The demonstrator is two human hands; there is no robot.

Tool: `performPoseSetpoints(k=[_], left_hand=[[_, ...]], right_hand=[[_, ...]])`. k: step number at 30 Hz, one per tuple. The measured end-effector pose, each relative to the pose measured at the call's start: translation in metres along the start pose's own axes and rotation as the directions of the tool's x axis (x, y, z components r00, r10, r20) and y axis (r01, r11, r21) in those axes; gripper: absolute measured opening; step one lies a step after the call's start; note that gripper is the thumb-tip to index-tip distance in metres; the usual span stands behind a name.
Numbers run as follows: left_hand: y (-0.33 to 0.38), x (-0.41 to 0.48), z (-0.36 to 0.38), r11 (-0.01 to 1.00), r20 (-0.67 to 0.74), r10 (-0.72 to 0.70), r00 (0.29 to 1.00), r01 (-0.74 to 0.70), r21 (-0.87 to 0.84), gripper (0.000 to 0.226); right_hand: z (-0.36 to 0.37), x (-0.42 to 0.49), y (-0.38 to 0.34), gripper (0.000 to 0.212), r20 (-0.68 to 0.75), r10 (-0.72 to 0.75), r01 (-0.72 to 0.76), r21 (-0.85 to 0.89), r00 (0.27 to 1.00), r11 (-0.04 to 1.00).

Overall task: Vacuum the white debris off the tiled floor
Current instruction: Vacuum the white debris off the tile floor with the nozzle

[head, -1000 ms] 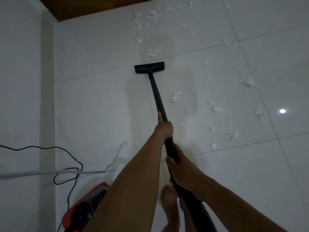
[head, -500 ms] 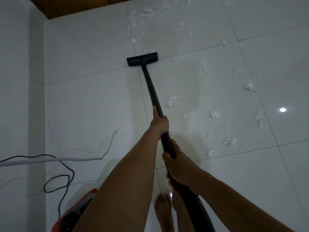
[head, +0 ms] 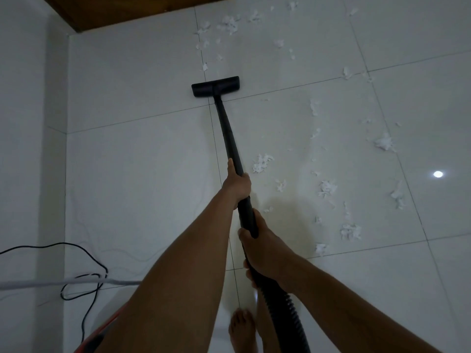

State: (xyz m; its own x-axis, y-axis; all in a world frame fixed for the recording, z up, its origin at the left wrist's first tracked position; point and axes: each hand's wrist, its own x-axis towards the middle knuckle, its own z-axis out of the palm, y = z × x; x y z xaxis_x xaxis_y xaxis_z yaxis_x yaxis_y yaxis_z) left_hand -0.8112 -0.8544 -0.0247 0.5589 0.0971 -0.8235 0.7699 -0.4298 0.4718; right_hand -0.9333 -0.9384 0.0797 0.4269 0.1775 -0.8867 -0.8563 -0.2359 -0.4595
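The left hand (head: 237, 186) is curled round the black vacuum tube (head: 228, 133) about midway along it, thumb lying up the tube. The right hand (head: 265, 253) grips lower down, fingers wrapped round the spot where the stiff tube meets the ribbed hose (head: 285, 309). The hose runs down past the right forearm and out of the bottom of the view. Both arms reach forward, the left one further.

The tube slants up and away to the flat black floor head (head: 215, 86), which rests on the tiled floor (head: 142, 174) across a grout line, just above a crossing of tile joints.

The white debris (head: 261, 163) lies in torn, fluffy scraps. One clump sits just right of the tube near the left hand. More scraps are scattered over the tiles to the right, and another patch lies beyond the floor head near the top edge. The tiles to the left of the tube show none.

A bare foot (head: 242, 329) stands on the floor below the hands. At lower left a black cord (head: 86, 253) loops over a pale cable (head: 51, 284). A red edge (head: 102, 335) at the bottom is probably the vacuum body, though most of it is cut off. A white wall (head: 25, 123) runs down the left side, and a brown wooden panel (head: 132, 11) is at the top. A bright spot of light (head: 437, 174) reflects off a tile at far right.
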Motion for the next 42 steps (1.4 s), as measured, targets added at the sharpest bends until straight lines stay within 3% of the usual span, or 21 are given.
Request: performPoseSetpoints(k=[14,22,42], left_hand=[[0.049,-0.019,-0.023,0.997,0.027,-0.077,0.997,0.077,-0.026,0.072],[0.058,-0.002,-0.032,0.999,-0.012,-0.03,0.999,0.03,0.016,0.071],[0.093,0.05,-0.088,1.0,0.03,-0.013,0.999,0.013,-0.009,0.071]], right_hand=[[-0.013,-0.023,-0.053,0.054,0.038,-0.036,0.036,0.008,0.999,0.999],[-0.015,-0.02,-0.073,0.066,0.025,-0.09,0.09,-0.02,0.996,0.996],[0.007,0.035,-0.136,0.058,-0.017,-0.08,0.079,-0.036,0.997,0.996]])
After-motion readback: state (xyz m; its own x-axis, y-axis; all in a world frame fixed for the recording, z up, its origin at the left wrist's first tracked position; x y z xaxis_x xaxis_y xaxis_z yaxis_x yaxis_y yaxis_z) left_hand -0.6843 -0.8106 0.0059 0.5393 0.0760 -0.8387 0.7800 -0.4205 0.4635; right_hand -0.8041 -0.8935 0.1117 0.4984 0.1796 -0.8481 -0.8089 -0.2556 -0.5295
